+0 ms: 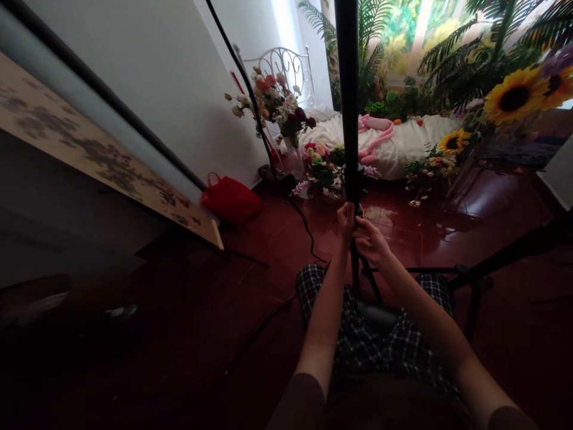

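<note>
The left hand (345, 220) and right hand (369, 242) are both clamped around a black pole (348, 101) just ahead of the person, and a loosened grip could let it tip far into the flowers (323, 173) or catch the floor cable (305, 230).

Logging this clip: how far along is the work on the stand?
Done: the tall black metal stand already stands upright on the glossy red tile floor. In hand: the left hand and the right hand grip its pole. Left: nothing visible settles that; the pole runs out of view above.
</note>
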`<action>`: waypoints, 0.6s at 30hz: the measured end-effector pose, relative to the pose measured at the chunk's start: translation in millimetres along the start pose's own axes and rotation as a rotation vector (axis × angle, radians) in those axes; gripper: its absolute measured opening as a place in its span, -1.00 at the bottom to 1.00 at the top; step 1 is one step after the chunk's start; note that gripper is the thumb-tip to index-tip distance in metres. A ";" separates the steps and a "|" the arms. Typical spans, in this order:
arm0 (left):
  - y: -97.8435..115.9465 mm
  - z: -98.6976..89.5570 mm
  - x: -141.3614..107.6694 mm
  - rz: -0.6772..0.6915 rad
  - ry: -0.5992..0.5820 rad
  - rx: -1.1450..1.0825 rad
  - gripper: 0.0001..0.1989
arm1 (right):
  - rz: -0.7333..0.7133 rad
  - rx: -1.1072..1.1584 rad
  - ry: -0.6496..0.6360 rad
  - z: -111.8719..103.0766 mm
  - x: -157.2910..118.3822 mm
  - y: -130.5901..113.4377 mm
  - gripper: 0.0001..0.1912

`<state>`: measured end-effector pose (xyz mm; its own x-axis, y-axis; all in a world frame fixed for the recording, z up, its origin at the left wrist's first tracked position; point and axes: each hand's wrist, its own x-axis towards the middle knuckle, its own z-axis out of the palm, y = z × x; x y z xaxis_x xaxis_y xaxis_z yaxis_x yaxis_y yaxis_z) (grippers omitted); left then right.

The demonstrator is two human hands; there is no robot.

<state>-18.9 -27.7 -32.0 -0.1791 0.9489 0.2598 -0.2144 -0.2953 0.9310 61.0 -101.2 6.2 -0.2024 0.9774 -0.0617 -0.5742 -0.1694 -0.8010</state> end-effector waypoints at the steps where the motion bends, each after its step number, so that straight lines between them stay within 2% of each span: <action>1: 0.8 0.9 0.2 0.022 0.016 -0.002 -0.34 | -0.094 -0.091 0.062 -1.8 2.1 3.9 -0.50; 3: 3.1 2.0 -0.8 0.044 0.006 -0.010 -0.33 | -0.265 -0.285 0.133 -7.6 4.7 9.2 -0.49; 5: 5.7 2.1 -3.2 0.059 -0.031 -0.027 -0.33 | -0.416 -0.523 0.127 -15.9 5.3 9.0 -0.50; 8: 8.8 1.3 -6.5 0.099 -0.067 -0.054 -0.31 | -0.569 -0.846 0.036 -30.9 4.6 -1.6 -0.57; 11: 9.1 0.9 -7.5 0.110 -0.065 -0.082 -0.30 | -0.647 -1.095 -0.093 -44.2 3.1 -18.1 -0.67; 14: 5.7 0.9 -5.4 0.096 -0.063 -0.107 -0.30 | -0.677 -1.159 -0.145 -48.2 0.5 -32.5 -0.78; 16: 1.6 0.4 -2.8 0.095 -0.069 -0.122 -0.29 | -0.686 -1.091 -0.091 -43.3 -0.6 -38.2 -0.79; 18: -3.8 -0.5 0.1 0.098 -0.063 -0.127 -0.28 | -0.691 -1.008 -0.003 -34.0 0.4 -40.2 -0.70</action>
<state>-18.5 -26.5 -35.7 -0.1454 0.9186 0.3675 -0.3193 -0.3951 0.8613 111.0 -89.7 18.1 -0.1004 0.8222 0.5602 0.3099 0.5609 -0.7677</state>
